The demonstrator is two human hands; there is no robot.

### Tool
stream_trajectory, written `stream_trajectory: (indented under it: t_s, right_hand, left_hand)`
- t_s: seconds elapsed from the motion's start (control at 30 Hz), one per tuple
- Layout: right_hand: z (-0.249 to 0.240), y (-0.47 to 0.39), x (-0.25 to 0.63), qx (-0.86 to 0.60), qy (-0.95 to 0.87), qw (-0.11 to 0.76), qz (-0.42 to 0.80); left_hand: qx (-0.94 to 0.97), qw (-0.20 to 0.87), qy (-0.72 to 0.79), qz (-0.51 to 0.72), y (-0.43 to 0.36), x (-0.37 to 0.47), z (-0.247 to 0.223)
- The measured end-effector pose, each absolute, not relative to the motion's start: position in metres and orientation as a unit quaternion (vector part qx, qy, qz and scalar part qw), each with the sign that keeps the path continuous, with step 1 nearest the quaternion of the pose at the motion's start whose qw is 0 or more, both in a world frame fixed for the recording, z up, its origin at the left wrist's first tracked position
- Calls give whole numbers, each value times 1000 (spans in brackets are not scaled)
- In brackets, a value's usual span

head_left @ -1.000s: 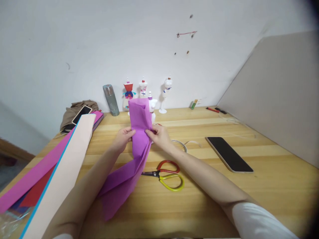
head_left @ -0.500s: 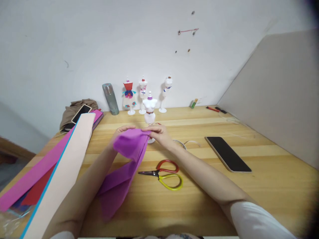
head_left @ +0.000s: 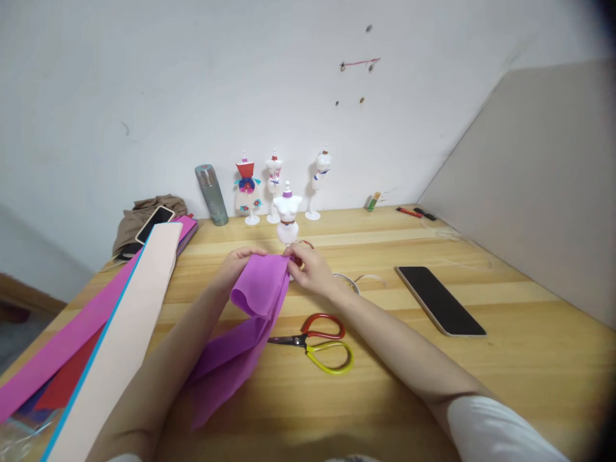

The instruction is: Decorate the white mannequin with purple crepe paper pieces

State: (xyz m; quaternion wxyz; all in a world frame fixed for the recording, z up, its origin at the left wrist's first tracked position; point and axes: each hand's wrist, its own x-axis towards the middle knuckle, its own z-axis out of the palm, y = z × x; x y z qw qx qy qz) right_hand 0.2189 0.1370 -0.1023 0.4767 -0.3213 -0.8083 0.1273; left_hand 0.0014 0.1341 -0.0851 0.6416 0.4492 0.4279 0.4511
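A sheet of purple crepe paper hangs folded between my hands, its lower end trailing over the table toward me. My left hand is closed on its upper left edge. At the upper right corner, my right hand pinches the paper between thumb and fingers. Just behind them stands a small white mannequin with a purple neck band and a brown waist band; its base is hidden by my hands. Scissors with one red and one yellow handle lie below, their tip covered by the paper.
Left lie long crepe sheets, pale pink on top, and a phone by brown cloth. A flask and dressed mannequins stand at the wall. A tape roll and a large phone lie right.
My hands have moved slightly apart, the right one shifting a little to the right. The purple paper's upper part is now stretched flatter. The scissors have stayed in place.
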Motion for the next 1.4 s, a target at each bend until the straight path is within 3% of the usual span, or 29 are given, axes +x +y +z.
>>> stream_trajectory:
  t_s: [0.2,0.47,1.0,1.2,1.4]
  right_hand:
    - [-110,143,221,-353,-771,516,125]
    - [-102,142,218,-386,-693,562,236]
    - [-97,138,216,-406,-707,555,168]
    - [-94,135,214,-398,-703,563,175]
    - [-95,136,214,-405,-693,567,186]
  left_hand:
    - [498,620,423,434,155,7,-71]
    - [528,632,391,411,172,3,-68]
    - [541,597,409,428,176,5,-86]
    - [574,608,393,383,166,5,-78]
    - [568,580,382,441,166,10,-80]
